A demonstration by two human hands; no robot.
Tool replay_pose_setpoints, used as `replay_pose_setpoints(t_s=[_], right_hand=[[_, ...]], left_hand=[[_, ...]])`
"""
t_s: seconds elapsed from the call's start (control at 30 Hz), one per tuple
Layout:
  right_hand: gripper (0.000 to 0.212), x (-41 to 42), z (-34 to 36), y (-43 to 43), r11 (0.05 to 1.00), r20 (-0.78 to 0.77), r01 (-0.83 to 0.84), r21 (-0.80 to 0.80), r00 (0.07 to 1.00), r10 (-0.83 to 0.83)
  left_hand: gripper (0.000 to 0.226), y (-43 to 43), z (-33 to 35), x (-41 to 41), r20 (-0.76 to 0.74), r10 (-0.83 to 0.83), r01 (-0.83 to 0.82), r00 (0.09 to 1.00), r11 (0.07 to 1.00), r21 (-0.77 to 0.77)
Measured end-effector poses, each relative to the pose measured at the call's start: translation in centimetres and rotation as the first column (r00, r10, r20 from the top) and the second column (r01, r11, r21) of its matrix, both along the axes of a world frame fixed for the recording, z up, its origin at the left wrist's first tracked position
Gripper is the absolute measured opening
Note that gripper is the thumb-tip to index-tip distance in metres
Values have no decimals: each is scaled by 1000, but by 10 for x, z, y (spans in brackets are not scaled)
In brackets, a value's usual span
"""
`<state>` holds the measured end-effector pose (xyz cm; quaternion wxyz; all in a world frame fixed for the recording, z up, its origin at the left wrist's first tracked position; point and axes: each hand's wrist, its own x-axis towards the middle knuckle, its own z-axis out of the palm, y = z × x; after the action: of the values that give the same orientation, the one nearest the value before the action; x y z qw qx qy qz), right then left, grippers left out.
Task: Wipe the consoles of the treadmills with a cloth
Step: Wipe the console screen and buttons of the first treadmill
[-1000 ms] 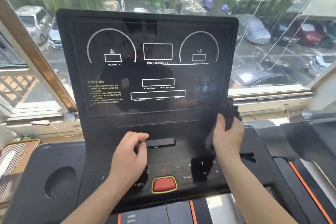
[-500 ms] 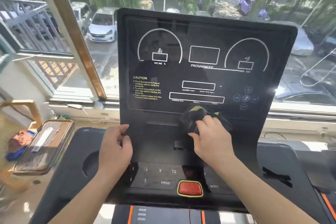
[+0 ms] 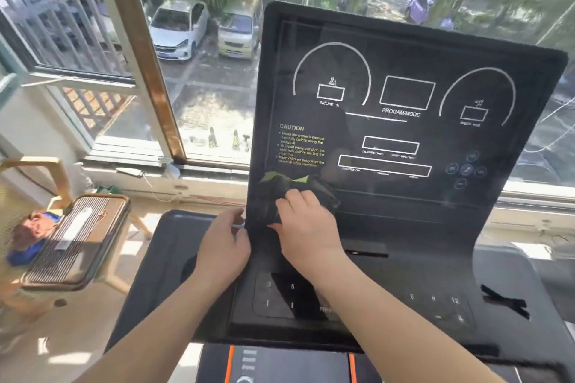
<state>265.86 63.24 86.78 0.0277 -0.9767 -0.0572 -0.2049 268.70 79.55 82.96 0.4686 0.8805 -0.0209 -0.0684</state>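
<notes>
You are mid-wipe: your right hand's grip clutches the dark cloth at the console's lower-left corner, while your left hand's grip clasps its left edge. Next, likely sweep up and rightward across the display.

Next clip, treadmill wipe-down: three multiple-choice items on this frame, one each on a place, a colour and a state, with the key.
1. Where on the console does the right hand hold the cloth? A lower left, under the CAUTION text; B top right corner; C on the number keys.
2. The CAUTION text is: A red; B yellow; C blue.
3. The display windows are: A showing numbers; B cracked; C unlit.
Key: 1 A, the cloth sits just below that text; 2 B, the lettering is yellow; 3 C, every window is dark.
</notes>
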Motion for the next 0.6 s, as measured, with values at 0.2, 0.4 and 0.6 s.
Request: replay_pose_setpoints(t_s=[0.2,0.4,0.6], right_hand=[[26,-42,2,-82,967,66,240,91,967,-246],[22,-36,0,-60,888,40,413,202,903,-429],[24,10,-11,21,998,107,-48,48,993,43]], left_hand=[[59,3,7,-1,-77,-73,68,994,995,-75],[54,10,15,8,-155,-122,112,980,991,-69],[57,29,26,16,-131,-188,182,973,982,-58]])
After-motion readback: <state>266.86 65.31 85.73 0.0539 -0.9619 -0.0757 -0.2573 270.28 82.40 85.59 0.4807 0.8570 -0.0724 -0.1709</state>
